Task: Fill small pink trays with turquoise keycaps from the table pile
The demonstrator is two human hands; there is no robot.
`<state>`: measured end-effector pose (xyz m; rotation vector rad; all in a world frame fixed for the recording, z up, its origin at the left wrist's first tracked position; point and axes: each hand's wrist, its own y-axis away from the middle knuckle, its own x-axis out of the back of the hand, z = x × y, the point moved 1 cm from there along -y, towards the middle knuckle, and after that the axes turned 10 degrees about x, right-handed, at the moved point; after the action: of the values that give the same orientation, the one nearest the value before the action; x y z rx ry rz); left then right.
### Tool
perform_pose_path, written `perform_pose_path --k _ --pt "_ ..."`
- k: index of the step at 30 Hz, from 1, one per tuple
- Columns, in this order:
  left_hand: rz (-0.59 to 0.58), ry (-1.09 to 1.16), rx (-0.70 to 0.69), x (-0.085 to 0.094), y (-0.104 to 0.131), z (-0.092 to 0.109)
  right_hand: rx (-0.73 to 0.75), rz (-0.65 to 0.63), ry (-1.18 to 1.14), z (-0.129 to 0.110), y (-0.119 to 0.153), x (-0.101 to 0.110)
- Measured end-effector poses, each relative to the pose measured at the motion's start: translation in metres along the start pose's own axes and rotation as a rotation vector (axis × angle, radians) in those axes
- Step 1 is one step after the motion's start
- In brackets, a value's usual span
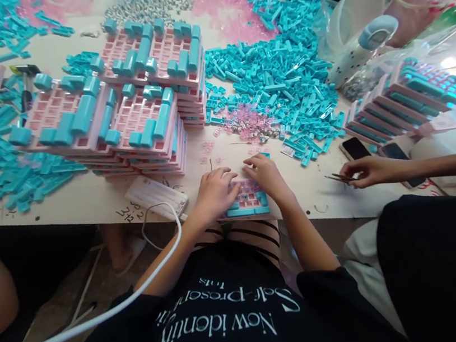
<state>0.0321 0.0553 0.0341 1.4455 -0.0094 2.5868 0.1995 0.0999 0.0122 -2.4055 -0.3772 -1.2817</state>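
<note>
A small pink keyboard-like panel [249, 199] with blue and clear pink pieces set in its grid lies at the table's front edge, just before my body. My left hand [217, 191] wraps round its left side, thumb on the top face and fingers bent. On the other side, my right hand [266, 174] grips the far right part with curled fingers. Whatever small piece may sit under my fingertips is hidden. Beyond my hands are scattered clear pink caps [208, 146] and a mound of blue plastic pieces [274, 79].
Stacks of pink panels with blue keys [148, 117] stand left of centre, another stack [401, 90] at right. A white power strip [157, 195] trails a cable across my left arm. A co-worker's hand [361, 172] holds thin tweezers-like metal at right. A hammer [26, 80] lies far left.
</note>
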Motion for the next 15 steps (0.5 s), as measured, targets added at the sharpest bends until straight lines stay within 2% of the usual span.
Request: perform_pose_path --k 3,6,10,15 --pt "-0.018 0.108 0.144 -0.004 0.002 -0.005 0.149 0.055 -0.116 -0.009 0.025 0.016" --pt "-0.025 0.19 0.239 -0.01 0.002 -0.008 0.245 0.035 -0.126 -0.02 0.052 0.023" --pt "-0.029 0.244 0.298 -0.016 0.003 -0.007 0.252 0.004 -0.079 -0.025 0.07 0.016" --pt "-0.032 0.26 0.327 -0.017 0.003 -0.006 0.253 0.01 -0.045 -0.025 0.073 0.008"
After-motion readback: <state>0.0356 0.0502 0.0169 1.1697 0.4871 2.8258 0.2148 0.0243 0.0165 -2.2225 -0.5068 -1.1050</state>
